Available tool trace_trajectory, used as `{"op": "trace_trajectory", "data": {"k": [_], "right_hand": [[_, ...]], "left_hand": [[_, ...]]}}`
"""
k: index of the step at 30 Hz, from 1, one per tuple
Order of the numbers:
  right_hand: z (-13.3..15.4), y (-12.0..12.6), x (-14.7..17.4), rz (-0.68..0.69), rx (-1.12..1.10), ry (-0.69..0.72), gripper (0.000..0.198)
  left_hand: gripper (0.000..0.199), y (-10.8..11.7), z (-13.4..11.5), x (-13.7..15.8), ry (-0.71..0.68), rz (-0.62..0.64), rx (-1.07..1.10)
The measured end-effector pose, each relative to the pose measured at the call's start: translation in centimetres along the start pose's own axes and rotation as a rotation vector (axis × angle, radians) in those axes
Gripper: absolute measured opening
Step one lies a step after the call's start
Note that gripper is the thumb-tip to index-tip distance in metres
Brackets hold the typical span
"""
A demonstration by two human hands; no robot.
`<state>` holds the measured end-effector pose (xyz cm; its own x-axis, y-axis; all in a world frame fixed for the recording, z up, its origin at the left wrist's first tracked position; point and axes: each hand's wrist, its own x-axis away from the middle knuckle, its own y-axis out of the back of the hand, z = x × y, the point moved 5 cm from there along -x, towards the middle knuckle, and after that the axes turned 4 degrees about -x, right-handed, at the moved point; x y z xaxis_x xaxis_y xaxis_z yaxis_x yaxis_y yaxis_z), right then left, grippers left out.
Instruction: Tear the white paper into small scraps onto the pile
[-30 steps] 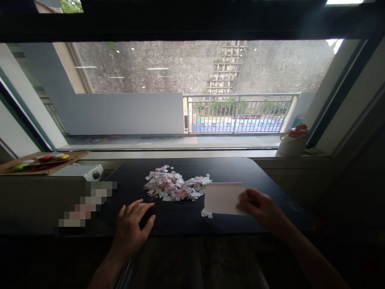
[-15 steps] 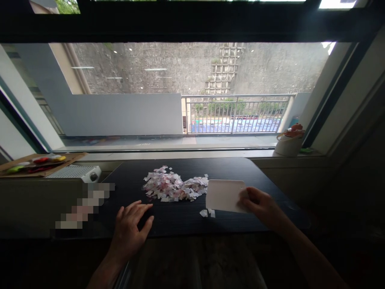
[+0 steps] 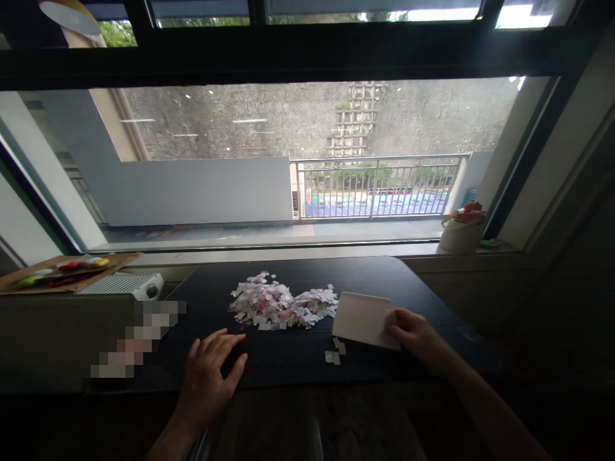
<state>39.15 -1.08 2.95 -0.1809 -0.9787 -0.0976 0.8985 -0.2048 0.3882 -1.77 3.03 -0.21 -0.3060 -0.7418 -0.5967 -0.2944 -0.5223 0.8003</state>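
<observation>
A white rectangular card or shallow box lid is gripped at its right edge by my right hand, fingers closed on it. Its left edge is close to a heap of small paper pieces, white with some pink, spread over the dark table. Several loose paper pieces lie just below the card's lower left corner. To the left, my left hand is open over the table's near edge with fingers apart, nothing in it, in front of the heap.
A white container with an orange item on top stands on the window sill at right. At left are a heater-like white unit and a cardboard sheet bearing colourful items. A large window with a railing outside lies beyond the table.
The card in my right hand has tilted, its right side now lower. The loose pieces near its lower left corner lie in a different arrangement. My left hand stays open and the view has tipped slightly upward.
</observation>
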Motion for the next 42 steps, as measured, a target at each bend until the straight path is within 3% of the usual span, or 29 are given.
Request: {"op": "trace_trajectory", "data": {"k": [9, 26, 31, 35, 38, 42], "right_hand": [[1.4, -2.3, 0.7, 0.114, -0.049, -0.014, 0.015], [0.9, -2.0, 2.3, 0.345, -0.240, -0.064, 0.018], [1.2, -0.2, 3.3, 0.267, -0.114, 0.015, 0.019], [2.3, -0.3, 3.0, 0.077, -0.100, 0.123, 0.023], [2.6, -2.0, 1.5, -0.055, -0.096, 0.172, 0.024], [3.1, -6.4, -1.5, -0.031, 0.006, 0.209, 0.023]], "left_hand": [[0.027, 0.7, -0.8, -0.2, 0.048, -0.020, 0.027], [0.026, 1.1, -1.2, -0.2, 0.073, -0.053, 0.067], [0.026, 0.9, -1.1, -0.2, 0.073, -0.053, 0.071], [0.025, 0.9, -1.3, -0.2, 0.082, -0.054, 0.080], [0.025, 0.9, -1.4, -0.1, 0.088, -0.042, 0.079], [0.026, 0.7, -1.8, -0.2, 0.097, 0.011, 0.093]]}}
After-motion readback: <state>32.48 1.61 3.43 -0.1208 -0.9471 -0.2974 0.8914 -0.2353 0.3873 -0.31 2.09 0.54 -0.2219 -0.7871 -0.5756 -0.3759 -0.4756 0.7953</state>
